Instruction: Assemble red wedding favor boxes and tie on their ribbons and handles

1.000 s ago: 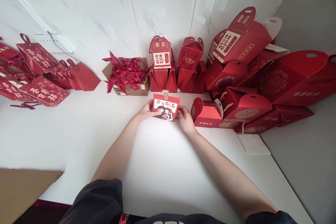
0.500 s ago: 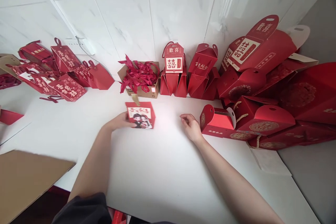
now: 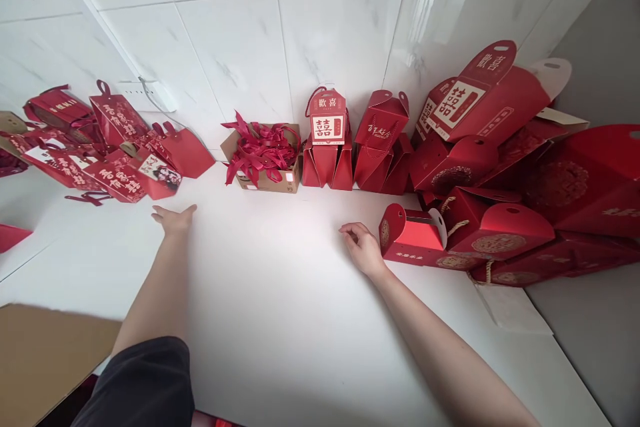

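Note:
My left hand (image 3: 173,219) is at the left, palm down over the white table, thumb and fingers spread with nothing in them. Just beyond its fingertips stands a small red gift box (image 3: 159,175) with a cartoon couple on its pale panel, leaning among other red boxes. My right hand (image 3: 363,248) rests on the table at right of centre, fingers loosely curled in, nothing visible in them. Beside it, to the right, is a red box with a rounded handle top (image 3: 413,233); the hand is close to its corner.
A small cardboard box of dark red ribbons (image 3: 267,183) stands by the tiled wall. Right of it are red gift boxes with double-happiness print (image 3: 327,121). Larger red boxes (image 3: 515,230) pile up at the right. A cardboard flap (image 3: 55,353) juts in at lower left.
My left hand has carried the couple-print box from the middle to the group at the left and let it go. My right hand has stayed in place. The view has shifted slightly.

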{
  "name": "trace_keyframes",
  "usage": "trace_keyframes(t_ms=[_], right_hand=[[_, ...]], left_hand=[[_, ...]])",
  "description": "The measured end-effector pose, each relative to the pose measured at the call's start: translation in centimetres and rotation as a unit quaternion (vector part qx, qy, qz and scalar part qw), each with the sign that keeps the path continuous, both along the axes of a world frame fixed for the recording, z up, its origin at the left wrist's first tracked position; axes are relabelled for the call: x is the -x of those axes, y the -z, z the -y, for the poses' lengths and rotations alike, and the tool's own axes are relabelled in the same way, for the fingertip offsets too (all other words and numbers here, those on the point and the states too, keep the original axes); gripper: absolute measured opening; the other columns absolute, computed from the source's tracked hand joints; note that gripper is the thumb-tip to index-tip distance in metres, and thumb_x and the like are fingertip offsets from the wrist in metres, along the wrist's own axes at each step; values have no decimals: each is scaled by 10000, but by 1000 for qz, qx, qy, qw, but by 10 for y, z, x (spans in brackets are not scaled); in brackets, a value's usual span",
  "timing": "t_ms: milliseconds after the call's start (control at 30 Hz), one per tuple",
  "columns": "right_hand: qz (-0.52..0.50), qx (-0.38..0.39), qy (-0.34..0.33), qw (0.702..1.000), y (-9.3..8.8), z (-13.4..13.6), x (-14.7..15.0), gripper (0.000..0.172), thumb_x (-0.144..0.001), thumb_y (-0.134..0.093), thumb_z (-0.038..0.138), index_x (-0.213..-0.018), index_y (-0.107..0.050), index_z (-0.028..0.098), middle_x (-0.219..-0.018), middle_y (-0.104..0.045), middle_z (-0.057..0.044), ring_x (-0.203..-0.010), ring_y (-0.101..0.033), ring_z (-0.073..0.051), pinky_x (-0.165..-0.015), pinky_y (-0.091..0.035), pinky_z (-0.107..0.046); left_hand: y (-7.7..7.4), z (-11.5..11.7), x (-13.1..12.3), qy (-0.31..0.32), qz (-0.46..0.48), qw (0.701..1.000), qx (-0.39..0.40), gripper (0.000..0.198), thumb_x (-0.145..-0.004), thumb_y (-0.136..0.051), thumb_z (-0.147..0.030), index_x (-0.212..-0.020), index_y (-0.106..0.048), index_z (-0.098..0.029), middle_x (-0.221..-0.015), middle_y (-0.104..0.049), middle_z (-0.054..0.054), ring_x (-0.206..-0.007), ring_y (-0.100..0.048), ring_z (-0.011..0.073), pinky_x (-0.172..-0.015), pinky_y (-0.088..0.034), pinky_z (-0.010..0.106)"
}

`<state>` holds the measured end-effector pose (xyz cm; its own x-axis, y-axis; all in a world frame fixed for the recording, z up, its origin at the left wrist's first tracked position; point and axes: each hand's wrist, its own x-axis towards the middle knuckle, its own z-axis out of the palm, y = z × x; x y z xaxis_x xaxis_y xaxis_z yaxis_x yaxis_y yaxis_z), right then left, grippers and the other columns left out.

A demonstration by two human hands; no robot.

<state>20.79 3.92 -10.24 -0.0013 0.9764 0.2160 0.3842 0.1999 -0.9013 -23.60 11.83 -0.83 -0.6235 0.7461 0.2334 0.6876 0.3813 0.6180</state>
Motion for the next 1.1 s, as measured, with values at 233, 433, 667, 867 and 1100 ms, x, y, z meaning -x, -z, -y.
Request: trace_keyframes(t_ms=[233,433,667,867,1100], right_hand=[[3,-15,-4,1000,0,-2,3,214,-893,-444,276,-942,-644,217,-1065,-629,-57,-923,-625,-196,-833,-495,-351],[-3,-21,-5,1000,0,-3,5,206,-898,-440,266,-932,-637,218,-1035,-632,-51,-892,-628,-187,-834,-499,-345],[-3,-25,-9,1000,1,-5,6,195,-888,-453,248,-931,-642,221,-1023,-634,-47,-844,-627,-181,-797,-498,-336],[5,-29,-10,1000,0,-5,7,204,-886,-450,228,-935,-648,221,-1013,-636,-47,-839,-620,-181,-765,-489,-326],[14,-28,-11,999,-6,-4,8,207,-888,-449,220,-932,-652,221,-1009,-640,-49,-848,-620,-185,-763,-484,-325]], left_hand=[[21,-36,-56,49,-28,995,-79,912,-730,-720,-267,-1463,-212,-80,-1578,29,220,-1459,-131,351,-1187,-206,472],[-15,-39,-148,215,-165,927,-259,685,-790,-644,-277,-1405,-376,-137,-1590,-93,162,-1473,-118,311,-1199,-168,459],[-5,-48,-234,398,-135,882,-214,285,-833,-584,-269,-1107,-603,-192,-1417,-448,123,-1331,-428,284,-1120,-349,445],[-5,-94,-261,359,-10,900,-247,544,-863,-546,-276,-1368,-394,-143,-1360,-456,197,-1226,-522,281,-1036,-440,439],[-49,-127,-289,360,-9,902,-241,883,-780,-665,-489,-1484,-240,-169,-1483,-367,191,-1334,-426,325,-1090,-383,436]])
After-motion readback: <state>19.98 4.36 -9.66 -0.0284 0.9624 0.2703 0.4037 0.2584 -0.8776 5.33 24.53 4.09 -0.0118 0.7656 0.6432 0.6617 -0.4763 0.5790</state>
